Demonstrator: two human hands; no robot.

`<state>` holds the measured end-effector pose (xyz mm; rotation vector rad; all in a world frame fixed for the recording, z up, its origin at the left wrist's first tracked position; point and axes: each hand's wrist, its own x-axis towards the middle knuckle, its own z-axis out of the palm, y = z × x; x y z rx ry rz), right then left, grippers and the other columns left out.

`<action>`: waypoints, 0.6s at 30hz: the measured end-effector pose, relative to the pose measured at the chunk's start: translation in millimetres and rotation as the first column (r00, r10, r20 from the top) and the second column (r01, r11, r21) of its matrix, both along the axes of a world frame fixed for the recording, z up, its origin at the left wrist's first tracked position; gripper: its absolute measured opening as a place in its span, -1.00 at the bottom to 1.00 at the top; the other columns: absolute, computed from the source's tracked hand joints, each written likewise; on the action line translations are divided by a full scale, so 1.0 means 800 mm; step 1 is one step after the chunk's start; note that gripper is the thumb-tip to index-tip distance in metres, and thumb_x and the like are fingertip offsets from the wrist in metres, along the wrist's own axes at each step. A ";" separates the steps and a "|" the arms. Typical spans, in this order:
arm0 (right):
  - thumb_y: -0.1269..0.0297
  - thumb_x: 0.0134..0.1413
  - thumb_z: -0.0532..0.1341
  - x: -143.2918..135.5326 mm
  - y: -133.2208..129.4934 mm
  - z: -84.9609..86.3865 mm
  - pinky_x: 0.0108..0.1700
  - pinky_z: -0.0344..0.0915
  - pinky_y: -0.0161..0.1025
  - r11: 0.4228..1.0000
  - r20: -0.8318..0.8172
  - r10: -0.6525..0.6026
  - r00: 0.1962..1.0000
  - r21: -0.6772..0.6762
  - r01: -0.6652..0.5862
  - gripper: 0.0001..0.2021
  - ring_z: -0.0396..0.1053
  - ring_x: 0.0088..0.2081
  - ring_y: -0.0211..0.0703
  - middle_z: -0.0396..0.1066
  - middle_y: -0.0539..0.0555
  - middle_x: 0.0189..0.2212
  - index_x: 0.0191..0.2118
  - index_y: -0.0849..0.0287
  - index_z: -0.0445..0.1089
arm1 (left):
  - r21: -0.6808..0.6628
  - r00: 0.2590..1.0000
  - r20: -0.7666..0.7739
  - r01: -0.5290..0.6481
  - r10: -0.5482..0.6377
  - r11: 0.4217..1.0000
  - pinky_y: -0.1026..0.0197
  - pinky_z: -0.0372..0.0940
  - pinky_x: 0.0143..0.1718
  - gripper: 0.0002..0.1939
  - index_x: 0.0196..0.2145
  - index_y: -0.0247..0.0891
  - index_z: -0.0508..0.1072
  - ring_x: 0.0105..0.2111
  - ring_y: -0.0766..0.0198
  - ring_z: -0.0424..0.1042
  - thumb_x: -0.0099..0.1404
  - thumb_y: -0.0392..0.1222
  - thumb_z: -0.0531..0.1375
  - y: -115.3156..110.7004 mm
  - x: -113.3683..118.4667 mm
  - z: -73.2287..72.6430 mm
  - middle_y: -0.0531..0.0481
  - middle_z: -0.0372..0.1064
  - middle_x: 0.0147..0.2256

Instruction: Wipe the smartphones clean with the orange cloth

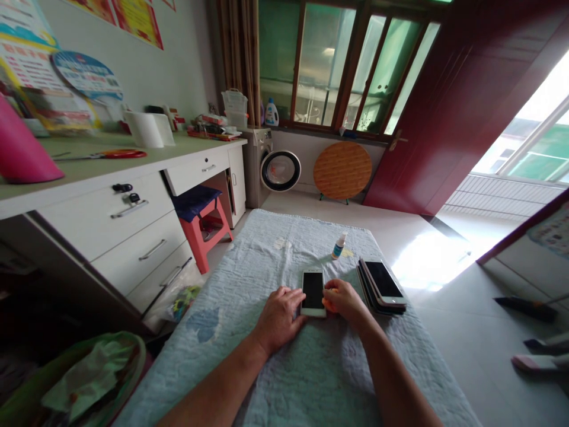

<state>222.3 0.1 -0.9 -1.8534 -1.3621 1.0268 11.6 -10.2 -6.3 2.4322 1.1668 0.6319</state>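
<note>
Smartphone point(313, 289): smooth, glossy face. Tablecloth point(242, 267): matt, wrinkled cloth. Spray bottle point(339, 247): plastic. Stool point(195, 230): smooth plastic, cloth-topped. Round tabletop point(342, 171): wood-grain look. Door point(427, 107): smooth, semi-gloss.

My bare forearms point(222, 379) reach forward, left hand point(279, 313) lies palm down, right hand point(347, 300) curls in a grip

Red door point(427, 118) open — sunlit floor point(429, 255), brown-framed window point(326, 65).

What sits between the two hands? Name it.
In the head view, a white phone lies between the left hand and the right hand, which holds an orange item.
</note>
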 end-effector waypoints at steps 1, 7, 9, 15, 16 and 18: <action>0.20 -0.13 0.19 0.000 -0.001 0.001 -0.54 0.12 -0.36 1.000 -0.099 -0.003 0.995 -0.010 0.002 -0.83 0.24 -0.62 -0.30 0.33 -0.06 -0.63 -0.39 0.18 0.32 | 0.002 1.000 0.002 -0.001 0.001 1.000 0.04 0.18 0.10 -0.52 0.07 -0.24 0.39 0.03 0.04 0.27 0.20 -0.11 0.28 -0.001 0.000 0.001 -0.10 0.36 0.09; -0.07 -0.14 0.27 -0.009 -0.014 0.018 -0.52 0.15 -0.38 0.973 -0.508 0.173 0.844 -0.044 -0.226 -0.60 0.24 -0.61 -0.35 0.33 -0.03 -0.63 -0.50 0.23 0.30 | -0.020 1.000 0.004 -0.012 0.012 1.000 0.11 0.22 -0.03 -0.74 -0.12 -0.18 0.41 -0.11 0.09 0.32 0.22 -0.15 0.24 -0.006 0.005 0.015 -0.02 0.44 -0.15; -0.12 -0.11 0.27 -0.015 -0.017 0.022 -0.47 0.19 -0.38 0.956 -0.560 0.226 0.797 -0.029 -0.292 -0.55 0.27 -0.57 -0.35 0.38 0.01 -0.58 -0.49 0.26 0.34 | -0.016 1.000 0.007 -0.019 0.019 1.000 0.12 0.23 -0.06 -0.77 -0.14 -0.19 0.40 -0.13 0.09 0.33 0.22 -0.18 0.23 -0.007 0.006 0.018 -0.01 0.44 -0.19; -0.16 -0.19 0.33 -0.023 -0.018 0.019 -0.47 0.16 -0.38 0.965 -0.581 0.192 0.791 -0.034 -0.259 -0.51 0.24 -0.57 -0.36 0.35 -0.03 -0.58 -0.47 0.26 0.34 | 0.006 0.997 0.076 -0.022 0.022 1.000 0.09 0.24 -0.01 -0.71 -0.09 -0.21 0.37 -0.12 0.10 0.38 0.20 -0.25 0.21 -0.007 0.010 0.013 -0.04 0.44 -0.15; -0.16 -0.18 0.34 -0.023 -0.018 0.018 -0.47 0.15 -0.38 0.966 -0.585 0.193 0.788 -0.029 -0.258 -0.51 0.23 -0.57 -0.36 0.34 -0.04 -0.59 -0.46 0.26 0.34 | 0.013 0.995 0.098 -0.017 0.016 1.000 0.08 0.24 0.02 -0.69 -0.07 -0.21 0.37 -0.11 0.10 0.39 0.21 -0.27 0.20 -0.007 0.011 0.012 -0.05 0.44 -0.12; -0.13 -0.17 0.35 -0.023 -0.018 0.017 -0.48 0.13 -0.39 0.963 -0.599 0.206 0.774 -0.018 -0.270 -0.52 0.22 -0.57 -0.37 0.32 -0.05 -0.58 -0.44 0.26 0.35 | 0.030 0.990 0.142 -0.011 0.006 0.999 0.06 0.25 0.06 -0.65 -0.02 -0.22 0.35 -0.08 0.11 0.40 0.22 -0.30 0.18 -0.008 0.012 0.011 -0.08 0.43 -0.07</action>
